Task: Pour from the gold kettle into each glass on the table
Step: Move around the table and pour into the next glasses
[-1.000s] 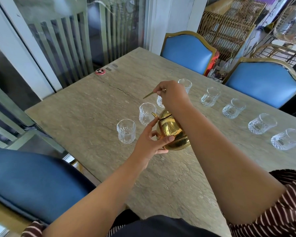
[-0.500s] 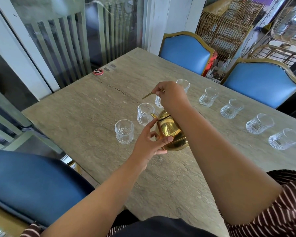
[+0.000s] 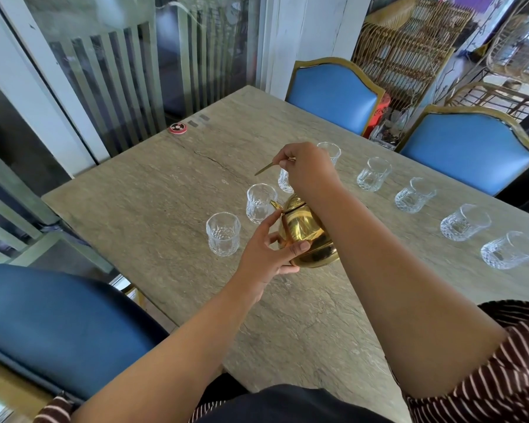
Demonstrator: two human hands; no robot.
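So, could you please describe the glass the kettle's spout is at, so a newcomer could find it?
Start at the stone table, at its left end near the glass wall. Two glasses stand there ahead of the left hand. It is the farther glass, beside the nearest glass; only it has the gold kettle's spout at its rim.

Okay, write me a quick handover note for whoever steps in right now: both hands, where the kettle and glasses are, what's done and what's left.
Right hand: closed on the thin gold handle, lifting the round gold metal kettle above the grey stone table.
Left hand: steadying the kettle body, thumb against its side.
Kettle: tilted, spout at the rim of the second cut-glass tumbler from the left.
Glasses: eight clear tumblers in an arc; the nearest-left one stands beside it.
Done: cannot tell whether any glass holds liquid.
Left: pour into each glass along the arc.
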